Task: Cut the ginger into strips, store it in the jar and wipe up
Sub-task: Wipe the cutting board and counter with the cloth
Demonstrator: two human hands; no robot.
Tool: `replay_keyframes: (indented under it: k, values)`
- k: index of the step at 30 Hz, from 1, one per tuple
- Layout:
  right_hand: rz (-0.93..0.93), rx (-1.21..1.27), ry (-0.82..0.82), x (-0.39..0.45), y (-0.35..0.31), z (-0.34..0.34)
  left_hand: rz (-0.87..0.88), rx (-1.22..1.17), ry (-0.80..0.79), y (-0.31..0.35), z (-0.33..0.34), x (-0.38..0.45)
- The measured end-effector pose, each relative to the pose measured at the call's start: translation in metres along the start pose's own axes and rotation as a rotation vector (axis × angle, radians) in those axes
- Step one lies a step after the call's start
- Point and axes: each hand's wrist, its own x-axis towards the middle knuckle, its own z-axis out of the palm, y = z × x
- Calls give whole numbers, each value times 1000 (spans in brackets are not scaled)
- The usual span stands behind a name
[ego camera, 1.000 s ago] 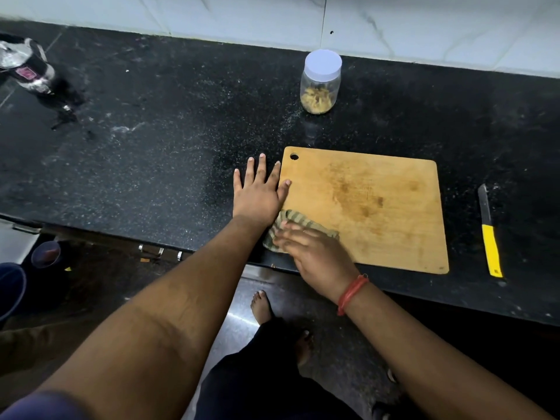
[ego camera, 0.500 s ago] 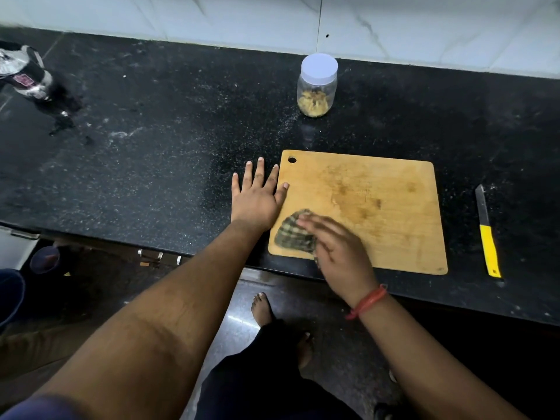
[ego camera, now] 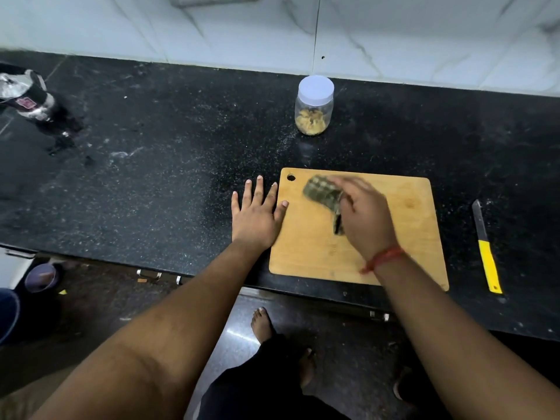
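Ginger strips (ego camera: 312,124) sit inside the lidded jar (ego camera: 314,105) at the far side of the desk (ego camera: 151,177). Right hand (ego camera: 365,221), blurred, presses a checked cloth (ego camera: 322,192) on the cutting board (ego camera: 303,253); whether its fingers curl I cannot tell. Left hand (ego camera: 257,218) lies flat, fingers released, thumb touching the board's left edge. Knife (ego camera: 485,247) lies right.

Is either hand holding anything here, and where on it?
The right hand presses a checked cloth onto the cutting board, covering its near end; the grip itself is blurred. The left hand holds nothing, flat on the counter.
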Motion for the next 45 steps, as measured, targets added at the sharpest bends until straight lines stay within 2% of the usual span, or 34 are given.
replay_keyframes:
  k: [2,5,6,8,10,14,21,24,29,30,32,33,35,38,42,45]
  values:
    - [-48,-155,-35,33,13,5,-25,-62,11,3,-1,2]
    - [-152,-480,-352,53,30,28,-43,-110,23,11,-4,5]
    - [-187,-573,-411,55,34,34,-15,-98,34,14,-4,6]
    - [-196,-645,-412,58,40,39,68,-46,56,22,-4,7]
    - [-171,-630,-412,62,43,41,120,-4,41,29,-2,9]
    - [-193,-571,-456,55,41,42,113,12,15,34,4,7]
    - [-243,-508,-433,-11,32,24,117,24,33,34,8,8]
    - [-273,-469,-510,-38,36,19,118,31,29,33,8,8]
    - [-498,-335,-746,-74,48,-9,111,33,32,35,8,7]
    - [-482,-276,-823,-74,47,-20,108,37,35,33,7,7]
    - [-302,-143,-893,-67,47,-43,104,46,37,33,7,7]
    - [-198,-78,-844,-60,47,-52,104,50,35,33,7,7]
    - [-46,-30,-640,-39,51,-65,103,63,39,36,6,7]
    - [34,-144,-353,5,70,-59,145,66,84,44,3,7]
    - [108,-300,-316,44,80,-20,187,-141,101,49,6,8]
    - [-43,-381,-366,40,64,8,125,-408,152,46,7,8]
